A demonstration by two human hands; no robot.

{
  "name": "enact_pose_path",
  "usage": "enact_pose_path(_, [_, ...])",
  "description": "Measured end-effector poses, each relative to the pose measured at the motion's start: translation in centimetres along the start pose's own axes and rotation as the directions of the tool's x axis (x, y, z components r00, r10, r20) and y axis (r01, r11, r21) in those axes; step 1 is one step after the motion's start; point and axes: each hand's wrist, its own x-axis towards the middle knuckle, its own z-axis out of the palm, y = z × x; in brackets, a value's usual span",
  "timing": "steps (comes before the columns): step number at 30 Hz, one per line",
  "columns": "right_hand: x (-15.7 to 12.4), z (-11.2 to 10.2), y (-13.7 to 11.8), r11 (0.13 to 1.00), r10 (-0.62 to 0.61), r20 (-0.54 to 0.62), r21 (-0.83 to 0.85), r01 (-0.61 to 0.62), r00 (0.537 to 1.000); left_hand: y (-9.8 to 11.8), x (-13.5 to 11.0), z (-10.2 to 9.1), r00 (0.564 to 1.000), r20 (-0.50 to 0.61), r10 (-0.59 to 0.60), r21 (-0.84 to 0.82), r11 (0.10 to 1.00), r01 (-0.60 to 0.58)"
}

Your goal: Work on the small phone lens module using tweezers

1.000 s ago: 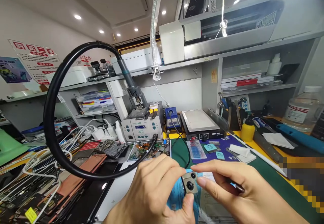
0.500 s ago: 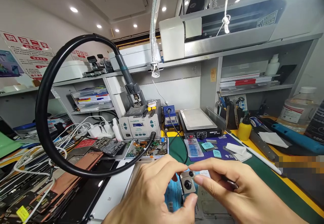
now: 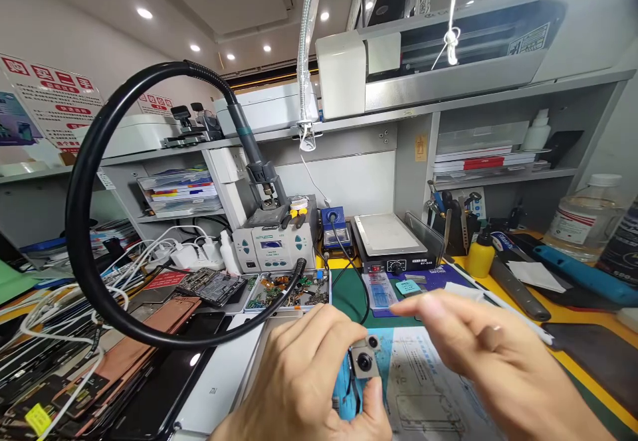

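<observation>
A small silver dual-lens phone camera module [image 3: 367,358] is pinched between the thumb and fingers of my left hand [image 3: 304,371], its two black lenses facing up toward me. A dark flex strip hangs below it. My right hand [image 3: 493,361] is raised to the right, apart from the module, and somewhat blurred. Its index finger points left, while the other fingers are curled round a small greyish thing that is mostly hidden. Beneath both hands lies a blue and white printed sheet [image 3: 423,378] with a line drawing.
A hot air station [image 3: 274,248] with a looping black hose [image 3: 80,228] stands behind a tray of small parts [image 3: 319,291]. At the left are stacked phones [image 3: 164,368] and white cables. A heating plate [image 3: 393,235], a yellow bottle [image 3: 481,256] and tools sit at the right.
My right hand has let go of the module's edge and moved up and right. My left hand still pinches the module, which has shifted slightly left. More of the printed sheet shows.
</observation>
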Motion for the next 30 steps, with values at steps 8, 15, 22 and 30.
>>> enact_pose_path(8, [-0.3,0.1,-0.8,0.982,0.144,-0.082,0.132,-0.133,0.986,0.5,0.4,-0.1,0.981,0.041,-0.188,-0.239,0.952,0.192])
enact_pose_path(15, [0.2,0.5,-0.5,0.909,0.029,0.020,-0.416,-0.017,0.999,0.6,0.5,0.1,0.837,0.276,-0.473,-0.440,0.712,0.547])
enact_pose_path(22, [0.7,0.0,1.2,0.790,0.208,0.073,-0.600,-0.124,0.975,0.2,0.7,-0.2,0.599,0.647,-0.472,-0.610,0.152,0.778])
enact_pose_path(30, [1.1,-1.5,-1.7,0.961,0.277,-0.024,-0.014,-0.277,0.961,-0.4,0.3,0.3,0.598,0.706,-0.379,-0.680,-0.128,0.722])
